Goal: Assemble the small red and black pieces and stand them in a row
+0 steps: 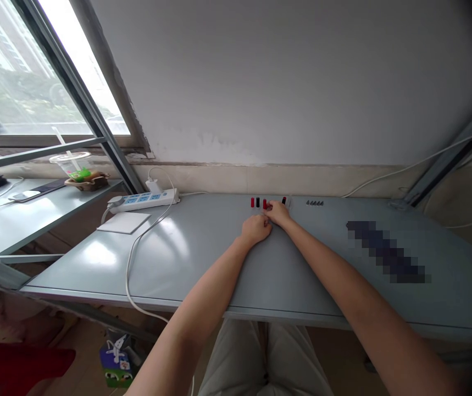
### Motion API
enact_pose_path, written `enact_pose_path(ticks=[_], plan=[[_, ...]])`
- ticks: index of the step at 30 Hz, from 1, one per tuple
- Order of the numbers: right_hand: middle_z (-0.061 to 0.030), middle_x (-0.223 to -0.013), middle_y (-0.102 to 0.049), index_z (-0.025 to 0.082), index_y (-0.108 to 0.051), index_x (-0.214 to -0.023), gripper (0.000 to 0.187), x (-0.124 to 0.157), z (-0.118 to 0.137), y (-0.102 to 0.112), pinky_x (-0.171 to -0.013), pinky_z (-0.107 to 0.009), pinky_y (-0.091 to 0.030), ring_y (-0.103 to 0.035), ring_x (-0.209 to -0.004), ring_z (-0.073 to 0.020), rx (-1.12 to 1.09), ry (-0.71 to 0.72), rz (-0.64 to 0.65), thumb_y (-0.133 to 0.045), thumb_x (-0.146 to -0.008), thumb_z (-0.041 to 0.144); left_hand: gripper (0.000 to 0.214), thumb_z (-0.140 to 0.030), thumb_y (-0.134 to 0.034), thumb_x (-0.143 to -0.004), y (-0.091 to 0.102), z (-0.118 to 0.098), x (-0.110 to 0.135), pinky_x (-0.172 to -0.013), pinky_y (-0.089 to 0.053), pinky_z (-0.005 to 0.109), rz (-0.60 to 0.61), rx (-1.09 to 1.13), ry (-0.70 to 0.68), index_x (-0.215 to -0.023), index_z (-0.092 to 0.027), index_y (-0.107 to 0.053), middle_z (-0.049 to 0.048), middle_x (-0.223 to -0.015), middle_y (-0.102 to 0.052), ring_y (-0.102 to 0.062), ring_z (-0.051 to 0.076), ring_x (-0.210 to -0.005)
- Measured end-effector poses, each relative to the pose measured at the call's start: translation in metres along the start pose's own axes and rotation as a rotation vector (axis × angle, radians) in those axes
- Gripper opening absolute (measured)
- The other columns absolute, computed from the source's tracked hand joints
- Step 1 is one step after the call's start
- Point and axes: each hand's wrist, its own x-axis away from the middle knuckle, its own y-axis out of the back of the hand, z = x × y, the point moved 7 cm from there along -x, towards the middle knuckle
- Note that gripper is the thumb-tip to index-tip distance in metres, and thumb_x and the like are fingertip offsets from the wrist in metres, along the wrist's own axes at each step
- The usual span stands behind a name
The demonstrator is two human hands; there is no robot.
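At the far side of the grey table, my left hand (256, 229) rests with its fingers curled in; what they hold, if anything, is hidden. My right hand (278, 213) is just beyond it, fingers pinched at a small red cylinder (265, 203) standing near the wall. Left of that one stand another red cylinder (253, 202) and a black cylinder (257, 202). Partly behind my right hand is a dark piece with a red top (284, 200). Several tiny grey pieces (315, 203) lie in a row to the right.
A white power strip (145, 200) with a plugged-in charger and a white flat box (123, 222) are on the left. A white cable (128, 264) runs over the front edge. A blurred dark object (386, 252) lies right. A plastic cup (73, 163) stands on the side table.
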Motion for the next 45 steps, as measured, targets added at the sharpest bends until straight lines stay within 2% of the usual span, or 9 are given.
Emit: enact_pose_path(ticks=[5, 8, 11, 13, 16, 25, 33, 40, 45], plan=[[-0.0057, -0.086, -0.066, 0.017, -0.063, -0.088, 0.017, 0.017, -0.003, 0.018, -0.067, -0.026, -0.039, -0.058, -0.080, -0.0175, 0.101, 0.071, 0.018, -0.055, -0.076, 0.026, 0.016, -0.024, -0.046, -0.075, 0.003, 0.002, -0.001, -0.055, -0.035, 0.026, -0.065, 0.077, 0.023, -0.062, -0.018, -0.053, 0.0040, -0.064, -0.057, -0.054, 0.018, -0.065], [-0.0068, -0.083, -0.066, 0.017, -0.063, -0.087, 0.015, 0.036, -0.001, 0.032, -0.067, -0.027, -0.038, -0.058, -0.078, -0.0186, 0.213, 0.150, 0.018, -0.052, -0.078, 0.023, 0.017, -0.034, -0.048, -0.078, 0.008, 0.001, -0.001, -0.056, -0.036, 0.025, -0.176, 0.215, -0.010, -0.081, -0.019, -0.055, 0.0021, -0.067, -0.058, -0.053, 0.015, -0.065], [-0.0096, -0.087, -0.065, 0.016, -0.063, -0.087, 0.017, 0.056, 0.007, 0.043, -0.069, -0.028, -0.037, -0.058, -0.083, -0.0200, 0.317, 0.260, -0.015, -0.047, -0.082, 0.021, 0.025, -0.035, -0.049, -0.080, 0.013, -0.006, 0.000, -0.061, -0.038, 0.025, -0.266, 0.335, -0.129, -0.100, -0.020, -0.051, 0.0004, -0.071, -0.060, -0.053, 0.013, -0.064], [-0.0096, -0.086, -0.065, 0.016, -0.062, -0.086, 0.017, 0.064, 0.008, 0.047, -0.070, -0.030, -0.036, -0.058, -0.083, -0.0208, 0.367, 0.278, -0.021, -0.047, -0.082, 0.022, 0.019, -0.030, -0.047, -0.082, 0.013, -0.010, 0.001, -0.061, -0.038, 0.024, -0.272, 0.374, -0.196, -0.097, -0.020, -0.052, -0.0001, -0.071, -0.060, -0.052, 0.011, -0.062], [-0.0084, -0.085, -0.064, 0.016, -0.061, -0.087, 0.015, 0.069, 0.008, 0.052, -0.071, -0.031, -0.035, -0.057, -0.083, -0.0211, 0.397, 0.288, -0.044, -0.048, -0.082, 0.022, 0.012, -0.026, -0.045, -0.082, 0.012, -0.012, 0.001, -0.057, -0.037, 0.023, -0.268, 0.426, -0.213, -0.089, -0.019, -0.052, -0.0002, -0.069, -0.060, -0.049, 0.009, -0.055], [-0.0078, -0.082, -0.065, 0.016, -0.056, -0.089, 0.011, 0.069, 0.003, 0.061, -0.071, -0.032, -0.032, -0.057, -0.079, -0.0212, 0.424, 0.285, -0.084, -0.050, -0.081, 0.022, 0.017, -0.032, -0.049, -0.081, 0.014, -0.003, -0.003, -0.059, -0.038, 0.023, -0.301, 0.595, -0.046, -0.073, -0.017, -0.048, 0.0004, -0.060, -0.058, -0.049, 0.009, -0.054], [-0.0063, -0.085, -0.065, 0.018, -0.057, -0.093, 0.015, 0.072, 0.004, 0.055, -0.070, -0.029, -0.033, -0.057, -0.078, -0.0185, 0.310, 0.296, -0.028, -0.049, -0.082, 0.025, 0.013, -0.028, -0.042, -0.085, 0.010, 0.002, 0.000, -0.050, -0.040, 0.022, -0.241, 0.863, 0.123, -0.089, -0.016, -0.044, 0.0059, -0.085, -0.067, -0.045, 0.004, -0.041], [-0.0049, -0.083, -0.065, 0.018, -0.058, -0.094, 0.020, 0.072, 0.007, 0.053, -0.066, -0.026, -0.033, -0.056, -0.072, -0.0158, 0.254, 0.362, -0.038, -0.045, -0.085, 0.030, 0.014, -0.027, -0.040, -0.086, 0.009, 0.004, 0.001, -0.048, -0.041, 0.021, -0.222, 0.931, 0.192, -0.094, -0.016, -0.042, 0.0056, -0.088, -0.067, -0.043, 0.003, -0.036], [-0.0050, -0.082, -0.064, 0.017, -0.059, -0.095, 0.021, 0.073, 0.008, 0.055, -0.066, -0.026, -0.033, -0.056, -0.072, -0.0157, 0.244, 0.365, -0.048, -0.044, -0.085, 0.029, 0.017, -0.028, -0.047, -0.082, 0.005, 0.004, 0.000, -0.045, -0.040, 0.020, -0.209, 0.971, 0.200, -0.094, -0.016, -0.044, 0.0055, -0.089, -0.066, -0.044, 0.002, -0.038]])
